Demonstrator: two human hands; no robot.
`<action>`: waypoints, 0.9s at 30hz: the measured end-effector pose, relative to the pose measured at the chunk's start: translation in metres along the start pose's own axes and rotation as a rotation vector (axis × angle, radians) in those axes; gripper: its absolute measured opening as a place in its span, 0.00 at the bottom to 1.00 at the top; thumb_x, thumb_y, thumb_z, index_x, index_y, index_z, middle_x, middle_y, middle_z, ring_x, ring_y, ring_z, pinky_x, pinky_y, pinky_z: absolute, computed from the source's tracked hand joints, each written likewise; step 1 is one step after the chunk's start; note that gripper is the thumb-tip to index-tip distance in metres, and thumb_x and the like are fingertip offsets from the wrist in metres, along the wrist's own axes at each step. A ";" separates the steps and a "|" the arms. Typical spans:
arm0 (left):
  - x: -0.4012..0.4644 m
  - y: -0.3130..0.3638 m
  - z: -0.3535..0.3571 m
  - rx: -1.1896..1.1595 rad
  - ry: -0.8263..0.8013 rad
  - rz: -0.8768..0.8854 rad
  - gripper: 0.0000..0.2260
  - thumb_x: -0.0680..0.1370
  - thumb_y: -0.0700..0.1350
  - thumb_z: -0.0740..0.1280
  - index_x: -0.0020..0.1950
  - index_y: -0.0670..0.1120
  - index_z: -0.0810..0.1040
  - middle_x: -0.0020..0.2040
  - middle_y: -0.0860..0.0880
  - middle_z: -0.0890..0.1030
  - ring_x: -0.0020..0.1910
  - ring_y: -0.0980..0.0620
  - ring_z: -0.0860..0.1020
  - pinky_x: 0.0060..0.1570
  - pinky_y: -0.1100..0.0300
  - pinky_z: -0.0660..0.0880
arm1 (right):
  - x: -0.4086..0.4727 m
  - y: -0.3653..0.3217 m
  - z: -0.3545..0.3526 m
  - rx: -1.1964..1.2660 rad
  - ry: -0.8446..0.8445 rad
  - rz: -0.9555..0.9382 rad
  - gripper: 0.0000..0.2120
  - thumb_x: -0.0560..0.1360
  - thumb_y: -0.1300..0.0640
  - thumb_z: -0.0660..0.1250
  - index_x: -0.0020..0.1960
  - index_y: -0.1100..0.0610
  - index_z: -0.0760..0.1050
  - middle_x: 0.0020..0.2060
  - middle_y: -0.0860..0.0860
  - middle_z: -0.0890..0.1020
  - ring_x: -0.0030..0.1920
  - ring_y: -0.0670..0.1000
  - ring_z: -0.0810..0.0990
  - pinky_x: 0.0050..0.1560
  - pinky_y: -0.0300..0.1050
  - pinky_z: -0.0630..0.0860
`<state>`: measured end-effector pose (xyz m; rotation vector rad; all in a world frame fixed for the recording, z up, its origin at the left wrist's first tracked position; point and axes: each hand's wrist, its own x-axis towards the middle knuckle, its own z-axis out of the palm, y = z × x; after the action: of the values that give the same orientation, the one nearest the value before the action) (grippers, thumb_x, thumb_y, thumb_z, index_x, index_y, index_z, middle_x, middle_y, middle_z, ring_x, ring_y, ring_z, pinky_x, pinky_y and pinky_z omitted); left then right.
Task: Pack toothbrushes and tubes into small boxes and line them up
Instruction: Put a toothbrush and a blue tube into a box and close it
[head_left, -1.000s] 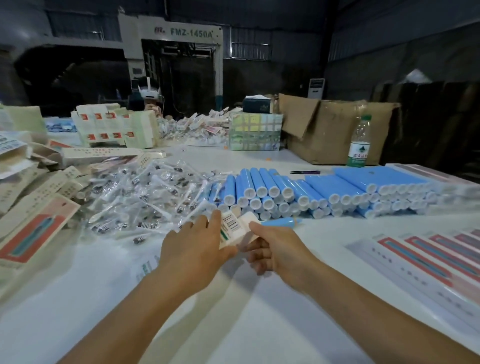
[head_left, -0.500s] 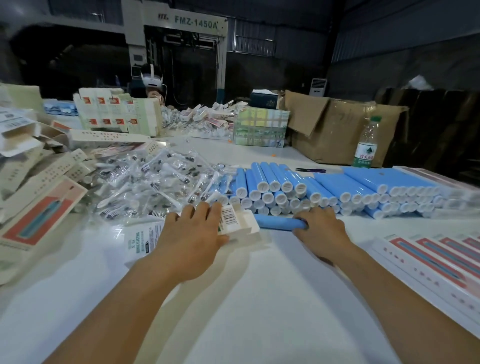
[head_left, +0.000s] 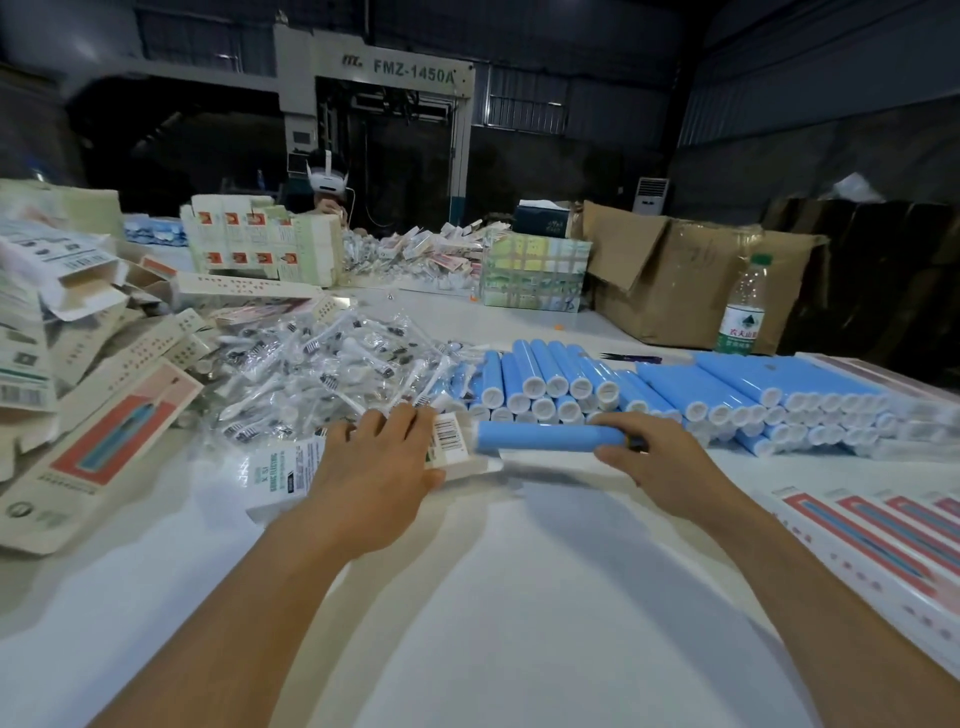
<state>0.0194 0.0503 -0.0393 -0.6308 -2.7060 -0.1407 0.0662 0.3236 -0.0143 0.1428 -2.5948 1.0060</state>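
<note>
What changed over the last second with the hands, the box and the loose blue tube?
The right hand left the small box, reached right, took hold of the loose blue tube and brought its left end to the box's open end. The left hand kept holding the box. The tube stack stayed put.

The left hand (head_left: 382, 470) held a small barcoded box (head_left: 451, 441) on the white table (head_left: 545, 597), while the right hand (head_left: 657, 457) gripped a blue tube (head_left: 545, 435) whose end met the box's opening. Behind lay stacked blue tubes (head_left: 675, 387), a pile of bagged toothbrush heads (head_left: 311, 374), flat cartons (head_left: 104, 441) and a water bottle (head_left: 744, 306).
</note>
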 end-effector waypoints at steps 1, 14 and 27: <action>0.000 0.002 0.000 0.005 -0.007 0.019 0.26 0.81 0.58 0.53 0.75 0.51 0.49 0.70 0.53 0.60 0.65 0.48 0.62 0.64 0.50 0.58 | -0.002 -0.002 0.002 -0.006 -0.035 -0.016 0.17 0.75 0.62 0.68 0.45 0.38 0.74 0.39 0.44 0.78 0.33 0.38 0.74 0.35 0.30 0.68; -0.005 0.020 -0.004 -0.114 0.010 0.085 0.27 0.80 0.58 0.52 0.76 0.52 0.48 0.72 0.54 0.57 0.67 0.50 0.60 0.64 0.52 0.57 | -0.020 -0.022 0.035 0.087 0.352 -0.208 0.19 0.74 0.63 0.70 0.60 0.47 0.73 0.44 0.45 0.76 0.42 0.43 0.73 0.42 0.30 0.69; -0.011 0.033 0.000 -0.051 -0.067 0.173 0.27 0.81 0.57 0.53 0.76 0.47 0.50 0.71 0.48 0.59 0.66 0.44 0.61 0.63 0.45 0.57 | 0.006 -0.045 0.034 0.292 0.271 -0.125 0.16 0.76 0.70 0.63 0.41 0.51 0.80 0.32 0.43 0.82 0.31 0.43 0.78 0.34 0.29 0.73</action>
<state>0.0429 0.0755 -0.0431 -0.8956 -2.7034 -0.1466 0.0611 0.2674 -0.0066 0.2215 -2.1605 1.2578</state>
